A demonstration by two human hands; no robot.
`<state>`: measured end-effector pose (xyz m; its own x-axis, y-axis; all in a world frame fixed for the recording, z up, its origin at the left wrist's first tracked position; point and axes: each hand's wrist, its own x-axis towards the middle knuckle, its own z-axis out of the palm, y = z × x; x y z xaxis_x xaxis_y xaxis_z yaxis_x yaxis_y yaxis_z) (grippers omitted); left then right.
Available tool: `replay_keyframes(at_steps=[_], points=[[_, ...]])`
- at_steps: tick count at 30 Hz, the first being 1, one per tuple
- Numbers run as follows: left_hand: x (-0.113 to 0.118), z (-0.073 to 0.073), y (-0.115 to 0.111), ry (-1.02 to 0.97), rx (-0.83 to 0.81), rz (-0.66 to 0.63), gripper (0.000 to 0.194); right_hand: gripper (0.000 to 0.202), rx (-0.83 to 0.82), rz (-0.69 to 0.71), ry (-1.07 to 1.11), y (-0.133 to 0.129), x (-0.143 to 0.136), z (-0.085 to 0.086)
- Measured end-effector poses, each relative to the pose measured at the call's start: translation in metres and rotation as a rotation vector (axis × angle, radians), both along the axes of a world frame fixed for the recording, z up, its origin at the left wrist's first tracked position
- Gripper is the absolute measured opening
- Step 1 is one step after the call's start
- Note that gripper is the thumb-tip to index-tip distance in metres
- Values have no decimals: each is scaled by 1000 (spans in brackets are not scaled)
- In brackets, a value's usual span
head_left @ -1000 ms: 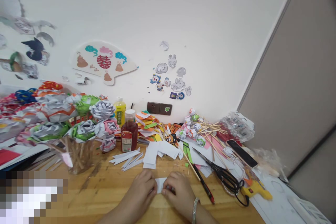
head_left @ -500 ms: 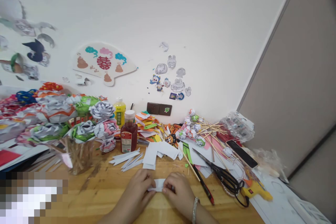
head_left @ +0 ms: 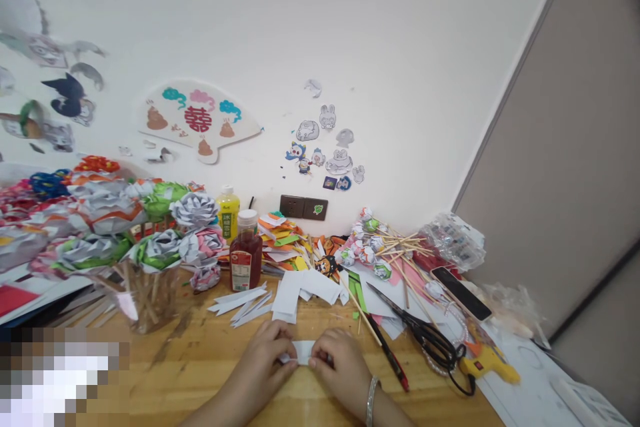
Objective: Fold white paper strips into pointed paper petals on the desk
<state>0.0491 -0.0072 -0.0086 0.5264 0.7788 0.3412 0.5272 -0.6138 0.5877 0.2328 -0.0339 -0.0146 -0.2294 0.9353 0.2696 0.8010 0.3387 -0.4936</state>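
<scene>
A small white paper piece [head_left: 304, 352] lies between my hands, low in the middle of the view, just above the wooden table [head_left: 200, 367]. My left hand [head_left: 273, 353] pinches its left end, fingers closed on it. The right end is held by my right hand [head_left: 337, 360], thumb and fingers curled together on the paper. A beaded bracelet [head_left: 371, 400] circles my right wrist. Beyond the hands are white paper rectangles [head_left: 286, 297] and thin white paper strips [head_left: 245, 303].
Paper flowers [head_left: 195, 210] stand in a clear container [head_left: 155, 300] at left, near a red bottle [head_left: 246, 253] and a yellow bottle [head_left: 229, 213]. Right of my hands lie a pen [head_left: 393, 360], black scissors [head_left: 425, 333], a yellow glue gun [head_left: 493, 363] and a phone [head_left: 461, 293].
</scene>
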Motion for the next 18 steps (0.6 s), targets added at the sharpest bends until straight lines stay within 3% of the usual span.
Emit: replay_keyframes(at_steps=[18], points=[[0,-3,-2,29,56,18,11,7,0,-14,6,2,-1,-2]])
